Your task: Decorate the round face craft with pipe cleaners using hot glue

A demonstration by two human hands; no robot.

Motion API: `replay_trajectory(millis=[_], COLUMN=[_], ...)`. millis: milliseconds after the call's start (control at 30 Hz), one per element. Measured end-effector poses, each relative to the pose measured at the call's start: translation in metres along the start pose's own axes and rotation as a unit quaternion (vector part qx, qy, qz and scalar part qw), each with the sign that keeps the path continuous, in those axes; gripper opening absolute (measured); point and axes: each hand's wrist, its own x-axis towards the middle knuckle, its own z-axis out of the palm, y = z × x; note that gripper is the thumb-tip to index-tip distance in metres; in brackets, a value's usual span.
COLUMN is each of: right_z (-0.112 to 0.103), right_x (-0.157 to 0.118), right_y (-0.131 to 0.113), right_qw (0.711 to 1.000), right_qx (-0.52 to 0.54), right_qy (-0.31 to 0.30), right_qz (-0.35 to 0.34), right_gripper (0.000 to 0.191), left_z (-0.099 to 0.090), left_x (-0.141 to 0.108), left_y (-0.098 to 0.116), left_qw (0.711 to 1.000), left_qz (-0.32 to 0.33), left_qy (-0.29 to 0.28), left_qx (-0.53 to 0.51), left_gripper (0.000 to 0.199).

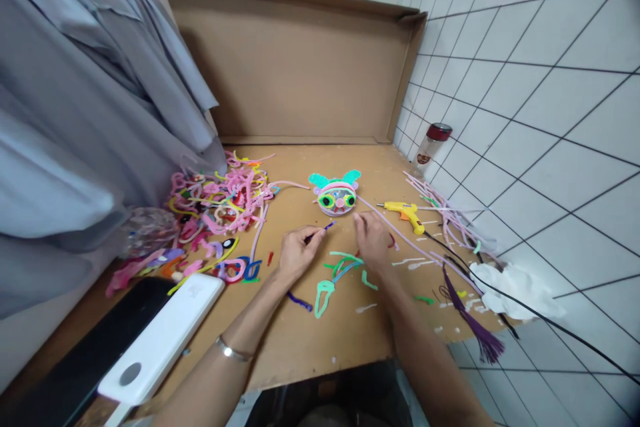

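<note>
My left hand (299,251) pinches a short dark purple pipe cleaner (329,225), its tip pointing right. Across from it my right hand (371,240) has its fingers curled downward, and whatever they hold is hidden. A bit of red pipe cleaner (392,240) shows beside the right hand. Just beyond both hands sits a round pipe-cleaner animal face (338,197) with green ears, ringed eyes and a pink nose. Between my forearms lie a looped light green pipe cleaner (324,296) and a blue one (346,271). Another dark purple piece (300,301) rests by my left forearm.
A heap of mostly pink pipe cleaners (225,197) lies at left, near a white power bank (163,337). At right are a yellow glue gun (404,211) with a black cord, lilac stems (450,217), a purple tassel (470,320), white tissue (515,290) and a jar (431,147).
</note>
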Motion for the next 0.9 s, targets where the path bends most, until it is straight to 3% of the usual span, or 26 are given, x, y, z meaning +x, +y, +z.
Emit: replay_trajectory(millis=[67,133,200,300,367,467,567,633,833,900], right_z=[-0.012,-0.019,-0.022,-0.026,-0.03,-0.038,-0.039,-0.038,-0.04,-0.041], right_x=[0.0,-0.001,-0.002,-0.003,-0.005,-0.016,-0.033,-0.044,-0.061,-0.064], right_y=[0.006,0.009,0.011,0.012,0.014,0.017,0.016,0.012,-0.002,-0.006], right_qw=[0.98,0.948,0.932,0.936,0.96,0.99,0.937,0.896,0.831,0.823], right_qx=[-0.184,-0.292,-0.334,-0.314,-0.237,0.024,0.302,0.398,0.474,0.478], right_qy=[-0.041,-0.086,-0.116,-0.126,-0.092,-0.041,-0.071,-0.095,-0.203,-0.221], right_qz=[0.06,0.092,0.086,0.093,0.115,0.133,0.157,0.174,0.21,0.215], right_gripper=[0.023,0.024,0.026,0.026,0.027,0.042,0.054,0.058,0.061,0.059], left_z=[0.001,0.002,0.003,0.004,0.004,0.006,0.01,0.013,0.011,0.009], left_x=[0.001,0.001,0.0,-0.002,-0.003,-0.003,-0.003,-0.003,-0.006,-0.007], left_y=[-0.003,-0.004,-0.003,0.002,0.004,0.005,0.001,0.0,0.005,0.007], left_qw=[1.0,1.0,1.0,0.999,0.997,0.992,0.985,0.982,0.987,0.991], left_qz=[-0.009,-0.018,-0.029,-0.037,-0.035,-0.031,-0.028,-0.023,0.006,0.023], left_qy=[0.008,0.007,-0.001,-0.02,-0.03,-0.037,-0.044,-0.054,-0.056,-0.057], left_qx=[0.0,0.0,-0.006,-0.028,-0.058,-0.117,-0.163,-0.177,-0.148,-0.117], left_gripper=[0.032,0.032,0.032,0.033,0.034,0.034,0.034,0.035,0.035,0.034])
